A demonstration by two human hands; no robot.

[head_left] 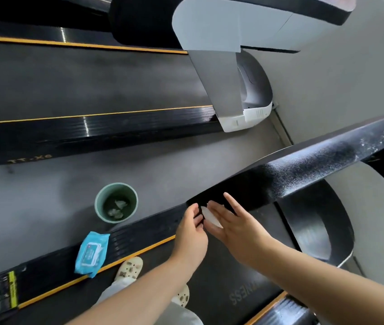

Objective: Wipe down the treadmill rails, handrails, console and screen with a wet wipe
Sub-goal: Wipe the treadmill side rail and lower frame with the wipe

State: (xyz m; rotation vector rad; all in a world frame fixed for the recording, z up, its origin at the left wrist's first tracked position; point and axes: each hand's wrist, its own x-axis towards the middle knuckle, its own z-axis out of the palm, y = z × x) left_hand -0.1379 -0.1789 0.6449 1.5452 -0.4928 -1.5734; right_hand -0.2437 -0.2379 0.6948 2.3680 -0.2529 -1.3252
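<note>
Wet wipe between both hands

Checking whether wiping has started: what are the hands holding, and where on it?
A folded white wet wipe sits between both hands; left hand pinches its near edge, right hand lies flat against its other side.

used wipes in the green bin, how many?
2 visible: one wad toward the far side of the green bin, one nearer the camera. More may lie hidden beneath or against its near wall.

Wet wipe mostly hidden between the hands; handrail cut off at right edge.
</note>
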